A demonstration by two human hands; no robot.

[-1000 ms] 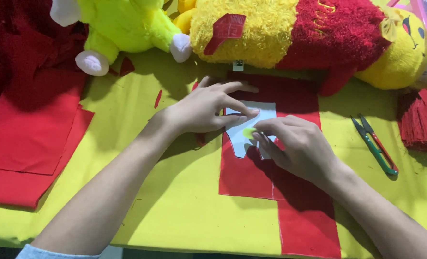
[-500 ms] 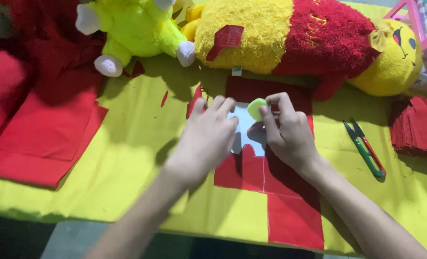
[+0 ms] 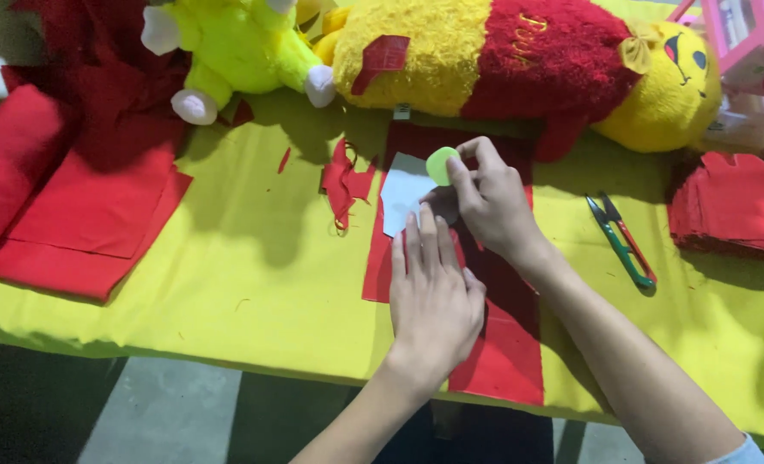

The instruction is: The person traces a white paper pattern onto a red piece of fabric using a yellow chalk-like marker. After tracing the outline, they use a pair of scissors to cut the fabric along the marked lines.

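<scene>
Green round patch pinched in right hand grip; left hand flat, spread on red felt.

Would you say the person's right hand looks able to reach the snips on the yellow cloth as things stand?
Probably yes: the snips lie uncovered beside the right hand, though it holds a green disc.
</scene>
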